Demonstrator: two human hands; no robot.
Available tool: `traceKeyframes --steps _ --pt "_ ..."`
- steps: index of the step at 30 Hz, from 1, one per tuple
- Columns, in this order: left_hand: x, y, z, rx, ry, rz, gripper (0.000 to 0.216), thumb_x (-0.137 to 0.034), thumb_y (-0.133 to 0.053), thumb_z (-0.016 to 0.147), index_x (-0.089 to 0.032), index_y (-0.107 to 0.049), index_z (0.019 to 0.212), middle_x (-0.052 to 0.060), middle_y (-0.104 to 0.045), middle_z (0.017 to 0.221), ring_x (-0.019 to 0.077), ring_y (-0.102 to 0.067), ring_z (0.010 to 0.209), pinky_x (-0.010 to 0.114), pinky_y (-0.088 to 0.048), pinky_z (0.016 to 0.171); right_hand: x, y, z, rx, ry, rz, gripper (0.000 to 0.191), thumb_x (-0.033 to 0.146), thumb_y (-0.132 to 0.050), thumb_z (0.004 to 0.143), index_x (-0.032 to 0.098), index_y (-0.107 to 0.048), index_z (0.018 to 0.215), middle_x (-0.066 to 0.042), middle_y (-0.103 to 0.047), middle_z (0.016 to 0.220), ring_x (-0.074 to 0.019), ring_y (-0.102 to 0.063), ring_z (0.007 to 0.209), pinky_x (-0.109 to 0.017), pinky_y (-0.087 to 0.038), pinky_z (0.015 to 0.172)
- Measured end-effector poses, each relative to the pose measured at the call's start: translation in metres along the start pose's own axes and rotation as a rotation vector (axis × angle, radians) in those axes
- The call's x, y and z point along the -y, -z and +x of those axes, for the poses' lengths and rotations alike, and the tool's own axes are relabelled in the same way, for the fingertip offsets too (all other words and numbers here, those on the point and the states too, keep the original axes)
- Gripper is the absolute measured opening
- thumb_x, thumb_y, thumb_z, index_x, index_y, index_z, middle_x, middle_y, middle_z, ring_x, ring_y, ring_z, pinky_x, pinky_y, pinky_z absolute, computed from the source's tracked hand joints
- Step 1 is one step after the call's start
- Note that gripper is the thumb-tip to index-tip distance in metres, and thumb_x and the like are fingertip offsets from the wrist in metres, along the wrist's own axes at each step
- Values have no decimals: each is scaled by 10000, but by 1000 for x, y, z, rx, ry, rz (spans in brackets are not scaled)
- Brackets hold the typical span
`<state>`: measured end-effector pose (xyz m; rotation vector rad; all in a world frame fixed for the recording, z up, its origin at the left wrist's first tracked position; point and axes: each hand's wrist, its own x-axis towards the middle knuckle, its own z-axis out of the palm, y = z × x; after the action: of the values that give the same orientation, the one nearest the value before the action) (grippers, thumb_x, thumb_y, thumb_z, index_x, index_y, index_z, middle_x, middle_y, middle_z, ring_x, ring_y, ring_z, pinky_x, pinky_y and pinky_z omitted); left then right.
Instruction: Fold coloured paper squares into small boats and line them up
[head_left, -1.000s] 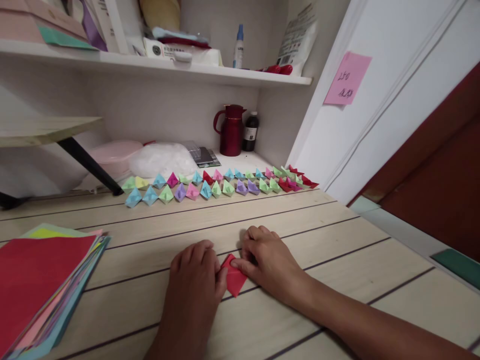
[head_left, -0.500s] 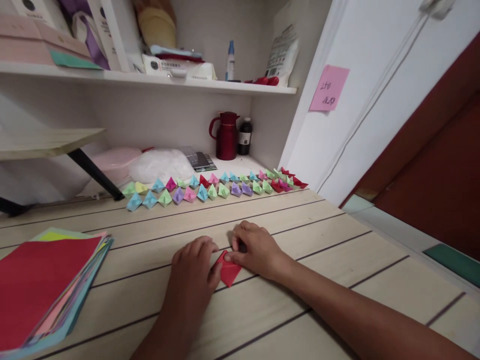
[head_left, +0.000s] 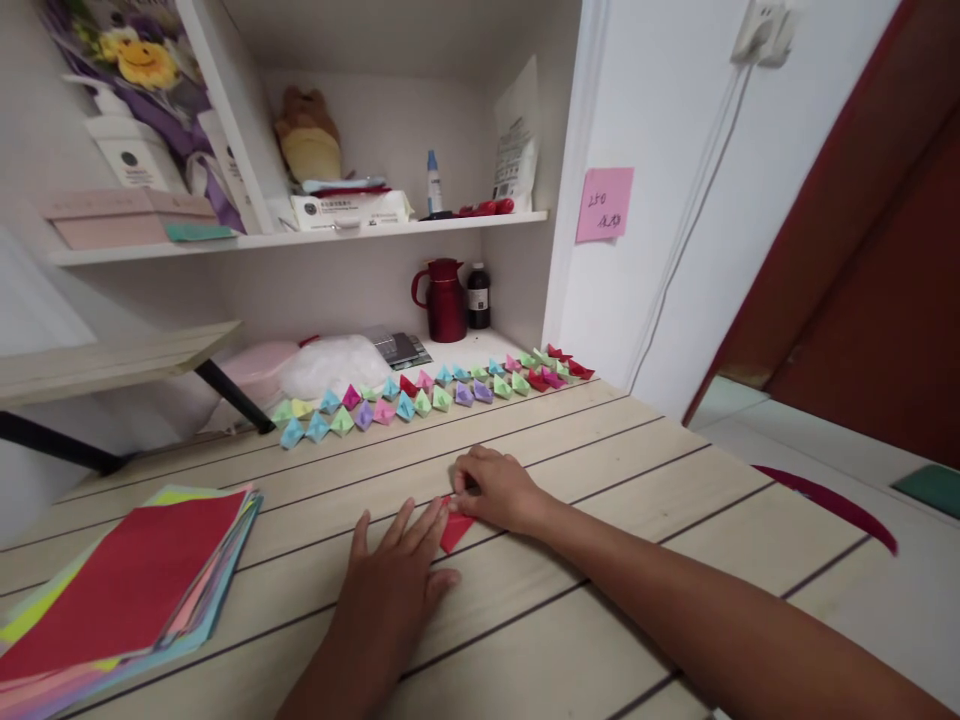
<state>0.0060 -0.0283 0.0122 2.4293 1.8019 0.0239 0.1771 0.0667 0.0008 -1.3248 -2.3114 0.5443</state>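
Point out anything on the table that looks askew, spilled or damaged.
The paper stack at the left looks askew: its coloured sheets stick out unevenly from under the red top sheet. I see no spill or damage.

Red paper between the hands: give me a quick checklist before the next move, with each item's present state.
1. Red paper resting on the table: ok.
2. Right hand at the paper: ok, fingers curled at its upper right; firmness of hold, cannot tell.
3. Left hand at the paper: ok, fingertips at its left edge, thumb spread away.
4. Whole fold visible: not ok, the hands cover part.
5. Paper boats apart from both hands: ok.
6. Paper stack squared up: not ok, edges fanned.
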Motion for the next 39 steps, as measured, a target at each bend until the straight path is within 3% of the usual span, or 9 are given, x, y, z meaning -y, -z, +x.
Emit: traceKeyframes --steps 7,12,16,18,23,28,34,37,39 --pt "-5 6 -4 37 35 19 554 -347 -487 884 -317 -398 1430 -3 -332 1517 306 -255 1434 688 -80 1120 -8 1 -4 5 60 95 301 164 -717 741 247 -659 1024 -3 -603 968 -151 -584 892 -273 -402 806" --pt "-5 2 -3 36 42 27 584 -339 -498 874 -311 -372 1444 -10 -322 1522 325 -252 1432 690 -68 1121 -10 10 -8 20 235 211 201 124 -625 828 227 -718 972 -26 -633 987 -131 -614 885 -235 -450 796" --pt "-2 0 -4 56 40 -5 595 -370 -476 887 -301 -337 1461 -13 -291 1537 326 -205 1446 677 -108 1125 0 22 -20 113 415 -154 203 140 -583 849 261 -731 916 -19 -668 1079 -180 -617 964 -297 -431 832" --pt "-1 -1 -4 68 35 -19 596 -386 -468 892 -285 -335 1464 -10 -280 1542 327 -184 1452 670 -127 1127 10 20 -29 139 490 -391 172 170 -562 869 227 -718 914 -56 -679 1054 -208 -616 904 -342 -426 800" --pt "2 -4 -5 49 16 -36 647 -404 -515 871 -287 -312 1474 10 -285 1546 336 -186 1450 667 -151 1124 31 1 -48 121 486 -688 192 137 -600 796 112 -709 952 -149 -675 938 -255 -594 800 -408 -444 741" --pt "2 -5 -5 51 20 -20 637 -379 -528 862 -261 -348 1461 39 -312 1536 340 -219 1441 673 -176 1114 25 13 -45 204 466 -646 243 133 -580 822 163 -687 1038 -124 -693 1047 -259 -625 855 -386 -467 703" --pt "0 -2 -7 67 46 -12 633 -370 -503 872 -240 -334 1468 59 -310 1536 330 -213 1444 659 -195 1114 17 40 -42 221 427 -537 247 77 -517 849 205 -700 956 -83 -725 1009 -235 -667 808 -317 -433 633" --pt "-2 0 -7 75 47 -1 633 -359 -503 868 -238 -336 1467 52 -291 1542 334 -212 1444 667 -187 1111 10 46 -36 261 377 -393 232 72 -550 807 232 -710 861 -36 -719 1072 -210 -677 828 -282 -413 627" --pt "-5 1 -6 81 56 2 636 -352 -506 863 -244 -336 1466 39 -276 1546 335 -207 1445 670 -187 1110 3 43 -27 284 335 -208 165 160 -582 826 248 -705 760 15 -711 1097 -191 -669 889 -265 -415 656"
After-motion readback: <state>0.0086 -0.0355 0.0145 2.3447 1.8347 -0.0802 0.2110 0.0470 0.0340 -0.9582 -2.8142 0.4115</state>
